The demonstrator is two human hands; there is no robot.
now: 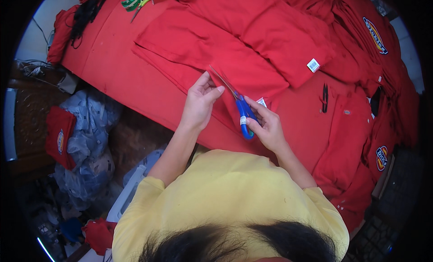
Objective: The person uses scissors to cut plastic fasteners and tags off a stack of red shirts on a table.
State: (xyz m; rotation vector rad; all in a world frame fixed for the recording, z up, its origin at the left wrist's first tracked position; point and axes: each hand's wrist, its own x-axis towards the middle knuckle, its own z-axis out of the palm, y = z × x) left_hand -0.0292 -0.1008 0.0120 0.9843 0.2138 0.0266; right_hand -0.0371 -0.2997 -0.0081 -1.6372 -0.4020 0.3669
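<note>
A pair of scissors (244,114) with blue handles lies in my right hand (269,127), its fingers and thumb closed around the grips. The long, narrow blades point up and left over red cloth. Close to the blade tips is my left hand (200,100), fingers partly curled and thumb apart from them. I see nothing held in it, though a fine thread could be too small to show. Under both hands spreads a red garment (243,59), folded, with a white printed tag (313,65) on it. A second small white label (261,102) shows just beside my right fingers.
Black thread snips (324,98) lie to the right. Piled red garments (347,145) with patches crowd the right side. Green-handled scissors (131,3) and yellow-handled scissors (143,1) sit at the far edge. Clear plastic bags (88,140) hang at the lower left of the red table (117,77).
</note>
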